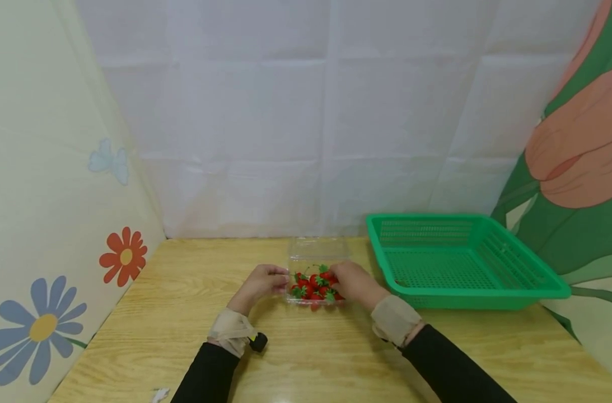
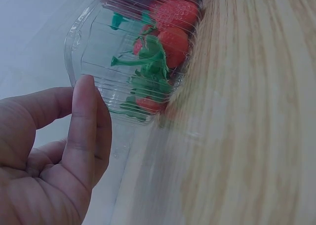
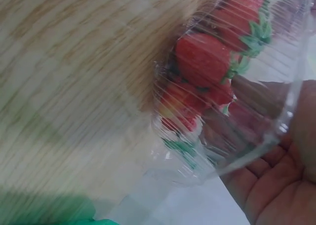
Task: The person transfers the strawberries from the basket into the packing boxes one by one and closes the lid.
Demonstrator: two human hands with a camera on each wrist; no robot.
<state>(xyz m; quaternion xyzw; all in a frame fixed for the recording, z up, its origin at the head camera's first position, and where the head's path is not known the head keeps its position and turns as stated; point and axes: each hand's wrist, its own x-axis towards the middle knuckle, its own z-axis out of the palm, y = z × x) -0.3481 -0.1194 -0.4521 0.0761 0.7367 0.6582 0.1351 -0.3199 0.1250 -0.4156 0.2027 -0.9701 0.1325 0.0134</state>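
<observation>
A clear plastic box (image 2: 94, 47) full of red strawberries (image 1: 316, 281) with green leaves stands on the wooden table, its hinged lid (image 1: 319, 247) laid back toward the rear. At the box's left side, my left hand (image 1: 265, 281) pinches the rim between thumb and fingers. My right hand (image 1: 358, 284) reaches over the right side, its fingertips inside among the fruit. Through the ribbed wall in the right wrist view, the thumb and fingers close around a reddish strawberry (image 3: 247, 119), partly hidden by them.
Close to the right of the box is a large green plastic basket (image 1: 477, 293) with perforated walls. White sheeting (image 1: 245, 112) hangs behind the table (image 1: 185, 313), with flower-printed panels on both sides. A small white scrap (image 1: 159, 395) lies near the front left.
</observation>
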